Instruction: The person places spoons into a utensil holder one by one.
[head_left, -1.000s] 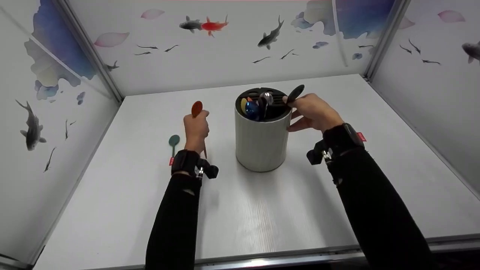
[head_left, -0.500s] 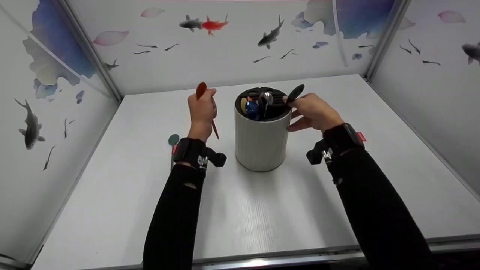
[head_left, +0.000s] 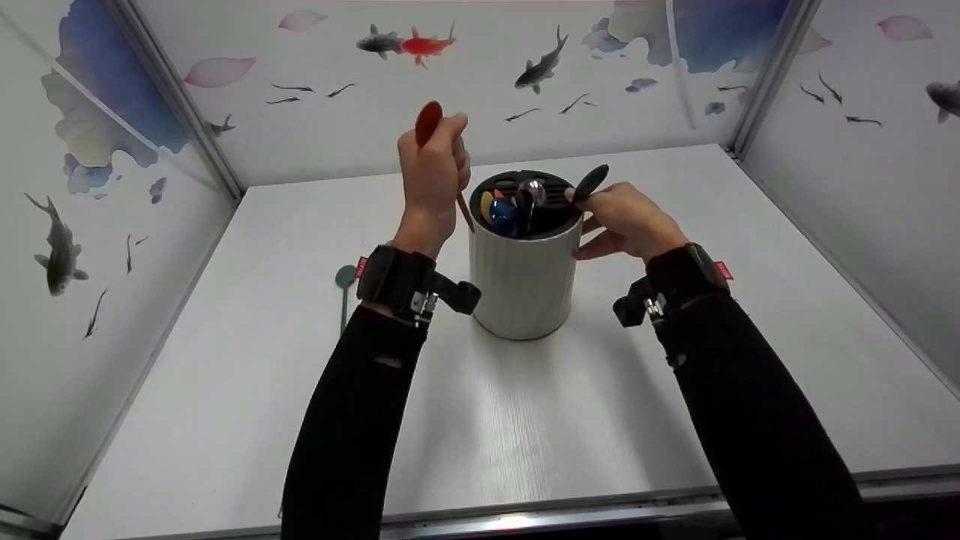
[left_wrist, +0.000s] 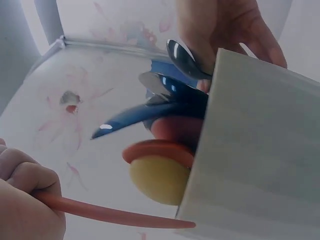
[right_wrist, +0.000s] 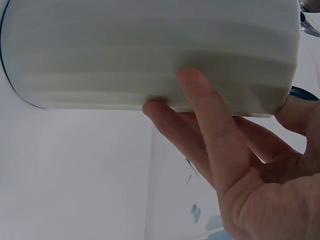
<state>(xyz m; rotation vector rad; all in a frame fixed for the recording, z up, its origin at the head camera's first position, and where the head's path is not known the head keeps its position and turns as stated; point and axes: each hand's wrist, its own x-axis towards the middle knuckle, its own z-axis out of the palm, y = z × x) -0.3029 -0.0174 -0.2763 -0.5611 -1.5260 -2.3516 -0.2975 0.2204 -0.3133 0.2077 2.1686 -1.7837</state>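
Observation:
My left hand (head_left: 433, 172) grips an orange-red spoon (head_left: 429, 124), its bowl up above the fist. The spoon's thin handle (left_wrist: 120, 214) points down, its tip overlapping the holder's left rim in view; I cannot tell whether they touch. The pale ribbed utensil holder (head_left: 521, 289) stands upright with a black slotted top. My right hand (head_left: 626, 221) holds its right rim, thumb at the top and fingers (right_wrist: 212, 115) against the outer wall. A dark spoon (head_left: 592, 184) sticks out beside that thumb. Blue, yellow, orange and silvery utensils (left_wrist: 160, 180) also stand in the holder.
A green spoon (head_left: 346, 277) lies on the white table (head_left: 225, 390) left of the holder, partly hidden by the left wrist strap. Printed panels (head_left: 480, 75) enclose the table at the back and sides. A metal edge (head_left: 555, 517) runs along the front.
My left hand has risen and moved rightward and away from me with the orange-red spoon, bringing its handle to the holder's left rim. The right hand and holder have stayed in place.

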